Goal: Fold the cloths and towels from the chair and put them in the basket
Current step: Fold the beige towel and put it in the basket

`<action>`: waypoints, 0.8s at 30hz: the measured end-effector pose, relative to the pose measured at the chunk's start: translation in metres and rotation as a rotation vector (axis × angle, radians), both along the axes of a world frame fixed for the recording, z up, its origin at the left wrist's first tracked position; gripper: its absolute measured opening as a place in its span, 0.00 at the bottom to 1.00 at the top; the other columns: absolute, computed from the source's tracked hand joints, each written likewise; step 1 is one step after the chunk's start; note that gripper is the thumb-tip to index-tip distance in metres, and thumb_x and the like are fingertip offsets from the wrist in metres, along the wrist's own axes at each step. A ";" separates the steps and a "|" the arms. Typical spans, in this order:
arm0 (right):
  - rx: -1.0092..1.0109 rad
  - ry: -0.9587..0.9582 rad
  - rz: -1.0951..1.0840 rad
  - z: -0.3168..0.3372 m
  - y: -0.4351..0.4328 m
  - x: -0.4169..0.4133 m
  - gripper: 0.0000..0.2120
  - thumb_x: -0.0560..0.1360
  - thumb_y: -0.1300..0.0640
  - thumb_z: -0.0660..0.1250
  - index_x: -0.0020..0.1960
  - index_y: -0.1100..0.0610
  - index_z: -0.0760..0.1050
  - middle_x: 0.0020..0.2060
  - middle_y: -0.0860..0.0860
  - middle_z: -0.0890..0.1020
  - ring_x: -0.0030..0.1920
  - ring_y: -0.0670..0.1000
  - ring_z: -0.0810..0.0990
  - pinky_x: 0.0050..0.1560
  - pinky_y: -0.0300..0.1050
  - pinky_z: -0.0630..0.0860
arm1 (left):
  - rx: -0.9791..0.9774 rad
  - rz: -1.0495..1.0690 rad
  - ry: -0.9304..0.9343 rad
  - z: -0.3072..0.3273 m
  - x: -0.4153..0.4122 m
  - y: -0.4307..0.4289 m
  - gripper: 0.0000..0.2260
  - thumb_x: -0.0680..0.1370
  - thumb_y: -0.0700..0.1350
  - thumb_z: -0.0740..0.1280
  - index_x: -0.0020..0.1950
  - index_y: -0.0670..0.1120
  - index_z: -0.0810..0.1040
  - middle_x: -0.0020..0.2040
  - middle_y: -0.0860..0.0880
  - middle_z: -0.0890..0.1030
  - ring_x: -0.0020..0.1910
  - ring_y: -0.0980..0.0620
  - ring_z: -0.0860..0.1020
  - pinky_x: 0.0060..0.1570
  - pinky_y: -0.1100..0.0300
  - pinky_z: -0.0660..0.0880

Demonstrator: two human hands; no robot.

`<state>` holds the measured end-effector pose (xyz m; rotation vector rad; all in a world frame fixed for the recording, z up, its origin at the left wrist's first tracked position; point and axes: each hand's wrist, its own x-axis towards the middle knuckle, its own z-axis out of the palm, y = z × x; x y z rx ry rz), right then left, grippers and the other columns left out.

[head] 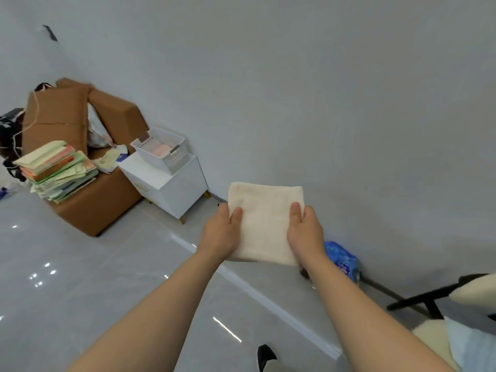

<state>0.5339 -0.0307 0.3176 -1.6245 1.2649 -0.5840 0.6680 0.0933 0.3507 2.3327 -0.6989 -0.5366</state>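
A folded cream towel (265, 218) hangs in the air in front of me, held flat by both hands. My left hand (221, 232) grips its left edge with the thumb on top. My right hand (306, 232) grips its right edge the same way. The white perforated basket (175, 159) stands on a white bedside cabinet (171, 189) to the left, well apart from the towel, with a pink folded cloth (162, 150) inside. The chair (429, 299) with a black frame shows at the lower right, with a pale blue cloth (472, 345) lying on its fluffy seat.
A brown sofa (94, 208) stands left of the cabinet with a stack of books (57, 170) on it. A blue plastic bag (342, 260) lies on the floor by the wall. My dark shoe (265, 355) is on the glossy tiled floor.
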 end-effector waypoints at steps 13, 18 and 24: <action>-0.002 0.048 0.195 -0.006 -0.019 0.308 0.20 0.84 0.43 0.52 0.50 0.59 0.71 0.43 0.52 0.76 0.45 0.56 0.74 0.44 0.46 0.66 | -0.042 0.210 0.166 -0.007 0.288 0.008 0.19 0.82 0.59 0.58 0.58 0.44 0.73 0.54 0.49 0.77 0.52 0.47 0.75 0.51 0.53 0.71; 0.027 0.096 0.155 -0.014 -0.021 0.438 0.21 0.84 0.43 0.52 0.52 0.60 0.72 0.52 0.60 0.80 0.53 0.60 0.78 0.48 0.47 0.69 | -0.009 0.180 0.260 -0.016 0.431 0.002 0.24 0.81 0.59 0.60 0.64 0.41 0.76 0.60 0.45 0.79 0.58 0.44 0.77 0.61 0.50 0.74; 0.152 0.172 0.112 -0.025 -0.035 0.557 0.26 0.83 0.41 0.52 0.61 0.63 0.73 0.58 0.60 0.79 0.58 0.61 0.78 0.55 0.49 0.72 | 0.030 0.129 0.349 -0.027 0.562 -0.017 0.21 0.81 0.58 0.60 0.63 0.42 0.77 0.58 0.45 0.79 0.55 0.45 0.77 0.58 0.51 0.75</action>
